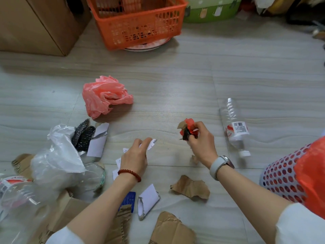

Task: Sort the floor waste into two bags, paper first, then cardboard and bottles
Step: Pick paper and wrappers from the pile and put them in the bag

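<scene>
Meanwhile, right hand (197, 138) is gripping a scrap wad (187, 128), freeing left hand (136, 154) for pinching a paper slip (152, 144) off the floor (175, 85).

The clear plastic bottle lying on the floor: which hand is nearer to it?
Right. The right hand, gripping a wad of scraps, is just left of the bottle; the left hand is farther left, on a white paper scrap.

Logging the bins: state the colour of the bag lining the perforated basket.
Orange-red bag, in the head view, the only one.
</scene>
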`<state>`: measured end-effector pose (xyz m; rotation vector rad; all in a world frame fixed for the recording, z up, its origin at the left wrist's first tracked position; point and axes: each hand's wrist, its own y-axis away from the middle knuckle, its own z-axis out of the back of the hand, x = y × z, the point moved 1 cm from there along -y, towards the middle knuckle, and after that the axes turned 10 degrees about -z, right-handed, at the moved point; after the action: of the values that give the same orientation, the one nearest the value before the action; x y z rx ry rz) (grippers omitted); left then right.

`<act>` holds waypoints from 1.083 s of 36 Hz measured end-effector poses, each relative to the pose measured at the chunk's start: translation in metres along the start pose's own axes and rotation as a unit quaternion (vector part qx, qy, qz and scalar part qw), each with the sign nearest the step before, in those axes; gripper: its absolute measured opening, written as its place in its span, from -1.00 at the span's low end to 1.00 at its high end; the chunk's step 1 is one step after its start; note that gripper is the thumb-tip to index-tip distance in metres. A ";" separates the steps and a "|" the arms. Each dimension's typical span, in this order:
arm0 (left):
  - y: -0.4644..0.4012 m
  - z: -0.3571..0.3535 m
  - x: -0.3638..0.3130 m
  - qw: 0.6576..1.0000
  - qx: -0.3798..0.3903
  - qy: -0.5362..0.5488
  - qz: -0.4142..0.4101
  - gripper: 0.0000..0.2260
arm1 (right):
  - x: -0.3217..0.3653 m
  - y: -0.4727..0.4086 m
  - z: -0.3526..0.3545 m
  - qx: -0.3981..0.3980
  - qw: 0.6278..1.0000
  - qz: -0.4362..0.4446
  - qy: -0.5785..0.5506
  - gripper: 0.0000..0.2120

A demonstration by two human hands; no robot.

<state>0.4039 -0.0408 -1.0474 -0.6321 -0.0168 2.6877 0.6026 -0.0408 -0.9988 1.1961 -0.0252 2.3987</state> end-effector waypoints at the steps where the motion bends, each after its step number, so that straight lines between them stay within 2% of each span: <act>1: -0.004 0.004 -0.007 1.000 -0.012 0.019 0.001 -0.48 | 0.006 0.001 0.006 -0.002 1.000 0.001 -0.010 -0.78; 8: -0.044 0.035 -0.093 0.987 -0.106 0.110 -0.046 -0.60 | 0.049 0.025 0.078 -0.032 0.987 0.026 -0.157 -0.78; 13: -0.075 0.058 -0.185 0.965 -0.169 0.182 -0.088 -0.59 | 0.058 0.036 0.160 -0.120 0.959 0.038 -0.256 -0.67; 19: -0.084 0.060 -0.303 0.941 -0.135 0.251 -0.184 -0.53 | 0.040 0.059 0.274 -0.294 0.923 0.053 -0.244 -0.73; 21: -0.079 0.052 -0.336 0.935 -0.099 0.255 -0.225 -0.50 | 0.024 0.073 0.304 -0.338 0.917 0.063 -0.202 -0.75; 23: -0.075 0.044 -0.362 0.926 -0.059 0.265 -0.264 -0.49 | 0.001 0.084 0.326 -0.360 0.922 0.045 -0.138 -0.70; 26: -0.069 0.029 -0.386 0.926 0.026 0.227 -0.299 -0.47 | -0.033 0.093 0.350 -0.334 0.941 -0.044 0.017 -0.72; 29: -0.060 0.015 -0.396 0.927 0.120 0.124 -0.334 -0.48 | -0.052 0.103 0.364 -0.175 0.956 -0.154 0.176 -0.75; 31: -0.054 0.010 -0.396 0.917 0.165 0.082 -0.353 -0.48 | -0.059 0.109 0.366 -0.063 0.958 -0.195 0.200 -0.70; 32: -0.052 0.010 -0.395 0.913 0.172 0.083 -0.360 -0.49 | -0.060 0.110 0.366 -0.037 0.957 -0.205 0.204 -0.68; 35: -0.052 0.014 -0.384 0.913 0.122 0.150 -0.360 -0.60 | -0.056 0.108 0.365 -0.034 0.957 -0.208 0.199 -0.71; 39: -0.064 0.024 -0.354 0.918 0.024 0.245 -0.312 -0.75 | -0.037 0.095 0.346 -0.136 0.963 -0.132 0.191 -0.75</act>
<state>0.7097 -0.1085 -0.8679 -1.0588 -0.0166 1.8628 0.8437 -0.2145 -0.7948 0.5628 -0.0662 2.2565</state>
